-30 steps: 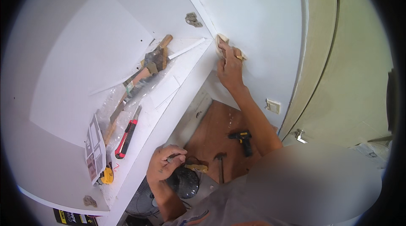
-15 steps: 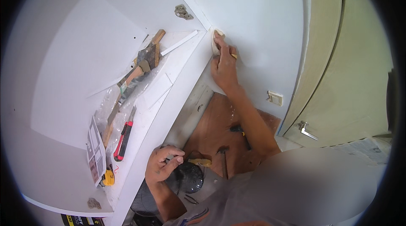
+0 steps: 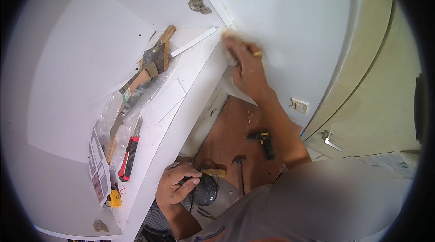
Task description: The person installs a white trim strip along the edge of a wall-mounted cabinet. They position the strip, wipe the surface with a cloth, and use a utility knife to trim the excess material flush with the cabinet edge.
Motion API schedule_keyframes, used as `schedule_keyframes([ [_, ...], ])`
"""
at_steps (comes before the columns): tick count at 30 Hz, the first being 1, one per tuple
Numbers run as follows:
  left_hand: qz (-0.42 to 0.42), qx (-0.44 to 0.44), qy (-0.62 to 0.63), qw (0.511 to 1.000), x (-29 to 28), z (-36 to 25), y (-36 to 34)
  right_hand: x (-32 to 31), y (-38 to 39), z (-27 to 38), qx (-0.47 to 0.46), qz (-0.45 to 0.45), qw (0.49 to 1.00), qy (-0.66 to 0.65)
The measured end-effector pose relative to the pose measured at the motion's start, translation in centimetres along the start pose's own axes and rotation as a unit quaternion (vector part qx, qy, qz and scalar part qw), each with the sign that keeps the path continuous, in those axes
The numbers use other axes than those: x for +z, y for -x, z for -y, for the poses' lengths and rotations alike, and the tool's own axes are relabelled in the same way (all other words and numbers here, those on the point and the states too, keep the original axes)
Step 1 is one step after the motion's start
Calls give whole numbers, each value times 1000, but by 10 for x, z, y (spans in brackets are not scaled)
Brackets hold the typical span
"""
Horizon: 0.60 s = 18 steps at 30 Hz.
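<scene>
My right hand point(image 3: 247, 63) presses a cream-coloured rag point(image 3: 229, 33) against the corner where the white cabinet edge point(image 3: 186, 110) meets the wall point(image 3: 285, 24). Motion blurs its fingers and the rag. A small yellow thing point(image 3: 258, 53) shows beside those fingers; its kind is unclear. My left hand point(image 3: 176, 185) is beside the lower part of the cabinet edge, above a black fan point(image 3: 156, 217). Its fingers curl and the thumb meets the forefinger in a pinch; whatever may be between them is hidden.
On the cabinet shelf lie a red-and-black utility knife point(image 3: 129, 158), a yellow tape measure point(image 3: 114, 197), wood scraps point(image 3: 156, 56) in clear plastic and a white strip point(image 3: 194, 42). A cordless drill point(image 3: 264, 142), a hammer point(image 3: 240, 176) and pliers point(image 3: 205, 213) lie on the floor. A door point(image 3: 358, 115) stands right.
My right hand has shifted the rag slightly along the corner, with its fingers now blurred. The drill shows more fully from behind my forearm. My left hand stays almost in place.
</scene>
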<state>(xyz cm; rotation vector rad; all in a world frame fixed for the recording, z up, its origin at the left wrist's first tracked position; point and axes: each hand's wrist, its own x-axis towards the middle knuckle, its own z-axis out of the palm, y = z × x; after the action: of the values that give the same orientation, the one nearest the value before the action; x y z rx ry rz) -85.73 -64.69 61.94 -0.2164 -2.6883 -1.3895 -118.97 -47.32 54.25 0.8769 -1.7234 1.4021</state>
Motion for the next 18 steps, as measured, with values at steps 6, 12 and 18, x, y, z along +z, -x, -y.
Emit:
schedule_keyframes([
  [6,-15,-9,-1,1000,-1,-3,3,-27,-2,17,65,-108,991,-42],
  [12,-20,-28,-19,999,2,-6,0,12,-27,12,67,-104,992,-23],
  [18,-23,-38,27,999,-1,-3,4,23,10,6,70,-84,992,-61],
])
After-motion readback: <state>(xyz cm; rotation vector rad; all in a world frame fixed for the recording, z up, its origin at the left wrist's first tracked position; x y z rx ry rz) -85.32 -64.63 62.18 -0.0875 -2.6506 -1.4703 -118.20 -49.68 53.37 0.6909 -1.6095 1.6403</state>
